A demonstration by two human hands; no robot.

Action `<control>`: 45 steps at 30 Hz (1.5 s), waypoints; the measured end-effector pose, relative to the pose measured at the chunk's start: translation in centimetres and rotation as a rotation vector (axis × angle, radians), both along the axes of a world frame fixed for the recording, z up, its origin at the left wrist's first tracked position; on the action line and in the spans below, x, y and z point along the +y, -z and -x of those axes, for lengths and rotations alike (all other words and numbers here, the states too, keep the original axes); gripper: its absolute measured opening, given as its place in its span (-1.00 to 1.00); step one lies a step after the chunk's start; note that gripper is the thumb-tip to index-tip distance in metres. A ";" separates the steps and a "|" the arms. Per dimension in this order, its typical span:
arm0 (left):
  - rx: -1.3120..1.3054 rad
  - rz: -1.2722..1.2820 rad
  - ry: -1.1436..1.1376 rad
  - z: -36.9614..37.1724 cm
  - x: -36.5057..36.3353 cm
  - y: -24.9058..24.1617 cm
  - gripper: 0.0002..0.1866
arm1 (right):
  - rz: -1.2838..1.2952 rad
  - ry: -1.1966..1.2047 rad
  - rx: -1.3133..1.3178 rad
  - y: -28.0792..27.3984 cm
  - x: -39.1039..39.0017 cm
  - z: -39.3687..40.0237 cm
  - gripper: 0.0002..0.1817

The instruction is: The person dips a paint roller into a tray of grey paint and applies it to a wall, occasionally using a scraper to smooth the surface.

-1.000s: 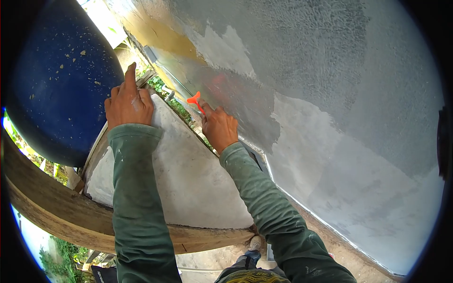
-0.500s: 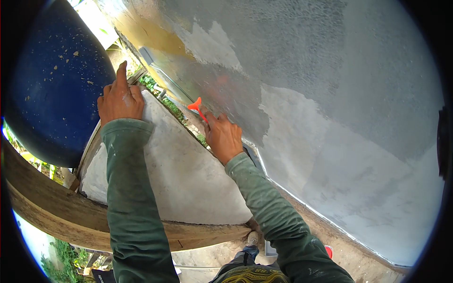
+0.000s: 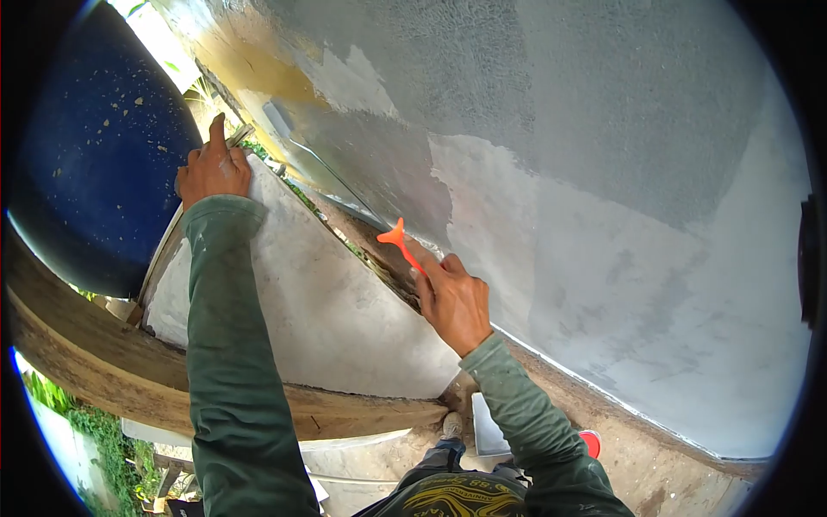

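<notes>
Hidden: palm of the left hand [image 3: 217, 172] faces away. Its index finger points up, apart from the others; these bend at the upper end of the pale slab [image 3: 336, 302], tips out of sight, so whether they clamp it I cannot tell. The right hand [image 3: 458, 303] covers the lower part of the orange handle [image 3: 399, 238]; its fingers are together, clamped on that handle. The blue drum [image 3: 103, 146] is cut off by the dark rim of the view. The right sleeve [image 3: 534, 405] partly covers the pale tray [image 3: 488, 426] and a red object [image 3: 590, 444], contents unclear.

Count: 2 hands, 1 paint roller [image 3: 277, 119] on 1 thin bent rod [image 3: 336, 172], 1 drum, 1 slab, 1 curved wooden beam [image 3: 95, 362], 1 tray, 1 red object, 1 shoe [image 3: 452, 424] visible.

Position: roller lies along the wall [image 3: 586, 189], near its yellow patch [image 3: 258, 65]; contact with the surface hard to confirm.

Edges: a narrow gap showing foliage and soil runs between slab and wall, with the handle above its lower stretch. The beam borders the slab's lower edge. Drum sits just beside the left hand. Broad open wall face extends on the right hand's outer side.
</notes>
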State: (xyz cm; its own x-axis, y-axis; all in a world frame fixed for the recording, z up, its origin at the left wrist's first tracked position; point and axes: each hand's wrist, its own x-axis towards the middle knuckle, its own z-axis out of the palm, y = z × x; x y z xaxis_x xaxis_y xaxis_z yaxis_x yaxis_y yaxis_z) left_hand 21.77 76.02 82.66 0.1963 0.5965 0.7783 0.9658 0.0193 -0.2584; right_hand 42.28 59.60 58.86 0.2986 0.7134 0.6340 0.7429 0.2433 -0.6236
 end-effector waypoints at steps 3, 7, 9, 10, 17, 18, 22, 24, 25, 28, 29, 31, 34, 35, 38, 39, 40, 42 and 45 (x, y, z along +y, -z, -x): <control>0.004 -0.003 0.007 -0.1 -0.2 0.1 -0.46 | 0.025 0.004 -0.004 0.2 -3.2 -0.9 -0.44; 0.010 -0.015 0.015 -0.3 -0.5 0.0 -0.46 | 0.108 0.012 -0.002 0.3 -7.5 -2.1 -0.43; 0.002 -0.008 0.011 -0.4 -0.5 0.0 -0.46 | 0.127 0.023 -0.003 0.1 -9.6 -2.6 -0.42; 0.001 -0.003 0.010 -0.3 -0.5 0.0 -0.45 | 0.146 0.034 0.004 0.1 -10.6 -2.9 -0.42; -0.016 0.030 0.027 -0.3 -0.7 -0.2 -0.43 | 0.187 0.064 0.005 0.4 -17.3 -4.3 -0.38; -0.026 0.030 0.025 -0.2 -0.4 -0.2 -0.43 | 0.186 0.063 -0.005 0.4 -18.5 -4.5 -0.38; -0.056 -0.029 0.139 0.3 -1.2 -0.1 -0.43 | 0.248 0.097 -0.042 0.7 -24.1 -5.2 -0.39; -0.126 -0.197 0.600 1.1 -1.5 0.3 -0.46 | 0.314 0.075 -0.050 0.6 -27.2 -5.3 -0.47; -0.176 -0.270 0.775 0.8 -3.1 0.8 -0.47 | 0.353 0.060 -0.018 0.0 -28.9 -5.2 -0.50; -0.398 -0.227 0.988 -0.2 -9.3 3.4 -0.55 | 0.276 0.057 -0.011 0.5 -32.1 -5.6 -0.39; -0.531 -0.204 1.045 -0.6 -13.3 6.1 -0.58 | 0.272 0.055 -0.020 0.0 -33.5 -5.3 -0.39; -0.946 0.085 1.089 -0.9 -19.4 13.3 -0.67 | 0.332 0.000 0.349 -1.4 -36.4 -4.6 -0.48; -1.528 0.612 1.134 -3.2 -28.7 25.0 -0.65 | 0.410 -0.148 0.650 -1.6 -39.3 -4.9 -0.51; -1.614 0.769 1.207 -4.5 -31.4 27.5 -0.63 | 0.450 -0.188 0.755 -1.1 -40.0 -4.7 -0.43; -1.624 1.479 1.411 -6.9 -35.5 30.7 -0.57 | 0.632 -0.320 1.189 -0.6 -42.4 -6.0 -0.43; -1.659 1.662 1.483 -7.9 -36.2 30.3 -0.54 | 0.449 -0.257 1.161 0.0 -42.2 -4.8 -0.39; -1.678 1.851 1.557 -8.9 -36.6 29.9 -0.50 | 0.453 -0.267 1.148 0.1 -42.2 -4.3 -0.39; -1.556 1.925 1.656 -10.6 -37.2 30.2 -0.48 | 0.400 -0.280 1.362 0.4 -42.6 -4.1 -0.41; -1.300 2.050 1.739 -11.1 -38.7 29.0 -0.47 | 0.502 -0.478 1.698 4.5 -44.4 -5.1 -0.41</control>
